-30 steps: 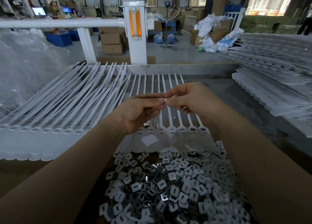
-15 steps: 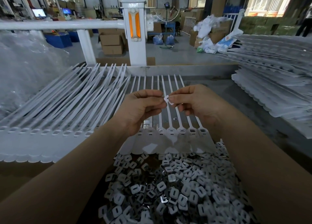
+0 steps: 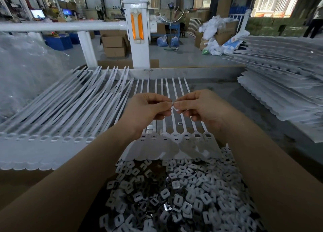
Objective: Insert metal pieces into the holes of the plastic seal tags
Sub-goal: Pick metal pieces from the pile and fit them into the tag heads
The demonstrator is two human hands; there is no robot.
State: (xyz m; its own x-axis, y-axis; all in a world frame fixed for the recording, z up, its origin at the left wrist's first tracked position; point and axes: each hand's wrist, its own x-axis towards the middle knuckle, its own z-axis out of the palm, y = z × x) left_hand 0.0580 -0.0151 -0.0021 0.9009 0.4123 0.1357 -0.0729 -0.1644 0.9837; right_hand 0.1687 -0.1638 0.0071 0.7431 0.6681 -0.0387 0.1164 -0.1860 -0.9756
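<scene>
Both left hand (image 3: 148, 109) and right hand (image 3: 201, 107) pinching one small metal piece (image 3: 173, 106) at fingertips, above the seal tag strip (image 3: 174, 137), likely orienting it for a hole. Heaped spare pieces (image 3: 174, 196) nearer than the strip.

The small piece (image 3: 173, 106) pinched between the fingers (image 3: 167, 103) of both hands is mostly covered by the fingertips, so its shape cannot be told. Part of the row of seal tags (image 3: 175, 137) is hidden behind the left hand (image 3: 146, 112) and the right hand (image 3: 202, 109). The pile of metal pieces (image 3: 176, 196) is cut off by the lower edge and partly covered by both forearms. The stacked tags (image 3: 286, 95) at the right are cut off by the edge.
</scene>
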